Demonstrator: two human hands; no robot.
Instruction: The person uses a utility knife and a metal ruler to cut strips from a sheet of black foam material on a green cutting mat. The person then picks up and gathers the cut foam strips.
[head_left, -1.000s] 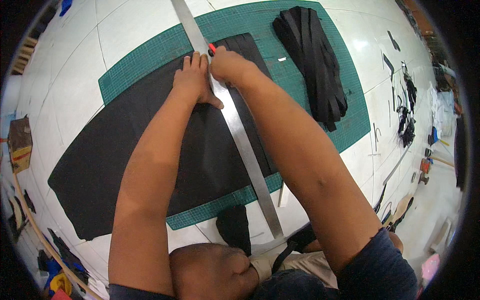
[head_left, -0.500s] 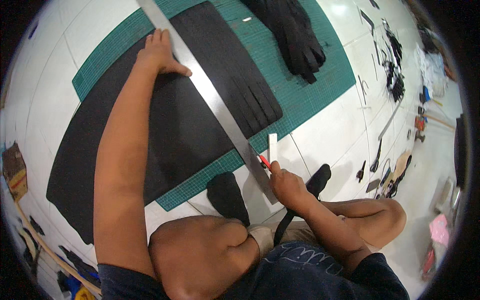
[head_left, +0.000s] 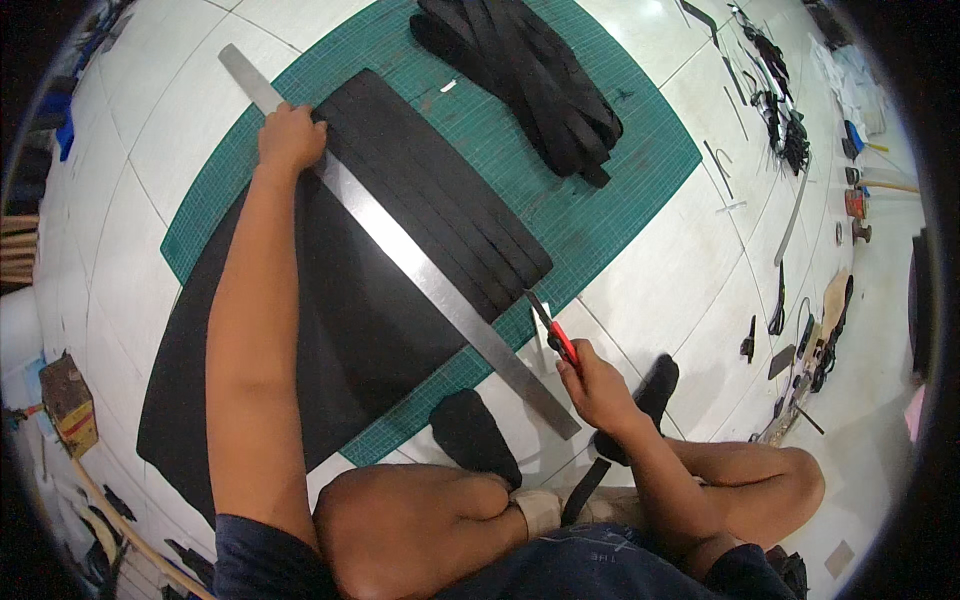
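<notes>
- A long metal ruler gleams [head_left: 400,250], its smooth, polished face throwing back the light.
- Beneath it, a black sheet [head_left: 350,310] shows a matt, cloth-like face.
- A bundle of black strips [head_left: 530,90] has a dull, fabric look.
- The green cutting mat [head_left: 645,150] wears a matt, plastic-like finish, scuffed in places.
- White floor tiles [head_left: 640,290] shine, smooth and glossy.
- A cutter [head_left: 565,343] displays smooth red plastic.
- At lower left, a pole [head_left: 130,527] appears wooden, though blur obscures its finish.

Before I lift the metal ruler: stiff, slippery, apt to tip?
Probably stiffish: the metal ruler runs straight. Possibly slippery: its face looks shiny. Its near end may dip, since the left hand sits toward its far end.
</notes>
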